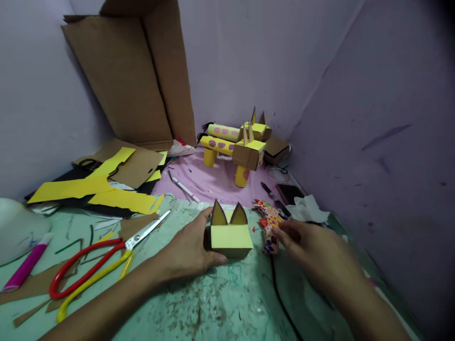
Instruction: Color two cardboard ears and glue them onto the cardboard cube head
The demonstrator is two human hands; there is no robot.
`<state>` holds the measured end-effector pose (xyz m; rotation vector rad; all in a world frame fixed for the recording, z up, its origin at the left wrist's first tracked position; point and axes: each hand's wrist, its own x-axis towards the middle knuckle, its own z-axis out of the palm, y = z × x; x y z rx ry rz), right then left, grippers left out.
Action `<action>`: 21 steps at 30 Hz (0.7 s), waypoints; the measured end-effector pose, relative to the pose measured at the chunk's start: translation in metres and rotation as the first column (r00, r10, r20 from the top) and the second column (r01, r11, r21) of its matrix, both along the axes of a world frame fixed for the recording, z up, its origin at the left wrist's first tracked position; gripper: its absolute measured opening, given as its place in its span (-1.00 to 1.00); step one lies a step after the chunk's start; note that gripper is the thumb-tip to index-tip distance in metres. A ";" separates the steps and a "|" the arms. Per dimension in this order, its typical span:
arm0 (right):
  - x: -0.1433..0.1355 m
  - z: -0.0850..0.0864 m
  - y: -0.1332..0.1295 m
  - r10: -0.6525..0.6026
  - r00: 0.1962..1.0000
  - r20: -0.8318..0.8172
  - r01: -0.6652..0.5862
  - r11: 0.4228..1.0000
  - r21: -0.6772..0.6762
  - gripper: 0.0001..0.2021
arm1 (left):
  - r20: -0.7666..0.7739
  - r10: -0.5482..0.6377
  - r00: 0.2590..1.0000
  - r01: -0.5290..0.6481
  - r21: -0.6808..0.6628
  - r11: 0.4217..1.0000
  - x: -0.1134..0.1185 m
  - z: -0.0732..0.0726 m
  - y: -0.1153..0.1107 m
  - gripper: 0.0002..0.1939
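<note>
A small pale-yellow paper-covered box [232, 237] with two pointed brown cardboard ears sits on the green tabletop in front of me. My left hand [192, 244] grips it from the left, thumb along the near edge and fingers behind. To its right is a glue gun [270, 219] wrapped in a colourful floral pattern, a black cord [275, 279] running from its handle towards me. My right hand [305, 241] is closed at the glue gun's right side, thumb and fingertips pinched against it; some fingers are hidden.
Red-and-yellow scissors [90, 263] lie partly open at left, near a magenta glue stick [26, 265] and yellow paper strips [71, 188]. Two yellow giraffe-like cardboard figures [249, 154] stand at the back. A large cardboard box [121, 76] leans on the wall. Right: white tissue [308, 208], black marker [275, 199].
</note>
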<state>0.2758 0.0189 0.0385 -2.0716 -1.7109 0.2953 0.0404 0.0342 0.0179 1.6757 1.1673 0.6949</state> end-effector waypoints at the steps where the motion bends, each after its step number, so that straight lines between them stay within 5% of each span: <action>1: -0.004 0.003 0.001 0.041 0.990 -0.138 -0.029 0.995 0.092 -0.83 | 0.003 0.001 1.000 -0.001 0.003 1.000 0.001 0.000 0.000 -0.21; 5: -0.024 0.001 0.016 0.335 0.775 -0.536 -0.240 0.940 0.240 -0.71 | 0.034 -0.014 0.999 0.015 -0.009 1.000 0.003 0.000 0.000 -0.22; 10: -0.036 -0.013 0.030 0.452 0.746 -0.489 -0.331 0.889 0.317 -0.95 | 0.053 -0.031 0.998 0.033 -0.036 0.999 0.002 -0.004 0.001 -0.25; 21: -0.033 -0.016 0.033 0.593 0.730 -0.340 -0.470 0.796 0.381 -0.90 | -0.033 -0.012 0.999 0.012 0.006 1.000 0.003 -0.007 0.002 -0.30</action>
